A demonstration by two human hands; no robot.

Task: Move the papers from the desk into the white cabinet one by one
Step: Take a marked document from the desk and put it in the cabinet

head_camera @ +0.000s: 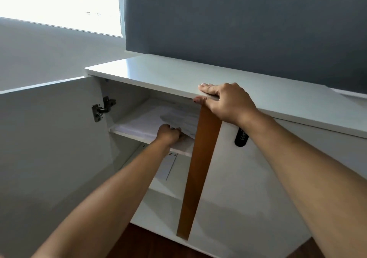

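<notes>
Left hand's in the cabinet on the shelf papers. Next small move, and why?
Probably release and withdraw: the left hand grips papers already lying on the upper shelf of the white cabinet, while the right hand rests on its top edge.

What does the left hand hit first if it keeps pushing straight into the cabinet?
Likely the papers already lying on the upper shelf; the left hand holds a sheet at their near edge. Beyond them, the back panel; depth unclear.
</notes>
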